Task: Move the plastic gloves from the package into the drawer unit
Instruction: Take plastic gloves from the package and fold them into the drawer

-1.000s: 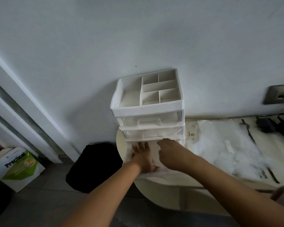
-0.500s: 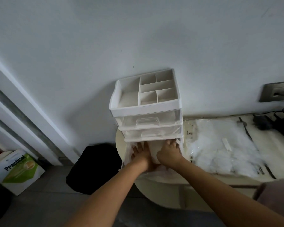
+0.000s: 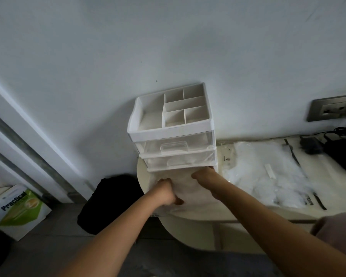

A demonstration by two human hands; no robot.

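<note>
Both arms reach straight out to the drawer unit (image 3: 172,136). The left hand (image 3: 166,191) and right hand (image 3: 205,174) curl their fingers tight on the plastic gloves (image 3: 190,186), which lie in the open bottom drawer (image 3: 151,181).

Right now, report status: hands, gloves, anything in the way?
Left hand and right hand curled on gloves, grip unclear. Gloves in open bottom drawer. Nothing seen blocking it.

Left hand (image 3: 165,191) grips the plastic gloves (image 3: 186,185) in the pulled-out bottom drawer (image 3: 153,181) of the drawer unit (image 3: 172,134). Right hand (image 3: 205,175) rests on them, fingertips hidden. Package (image 3: 268,172) lies just beside the unit, to its right.
</note>
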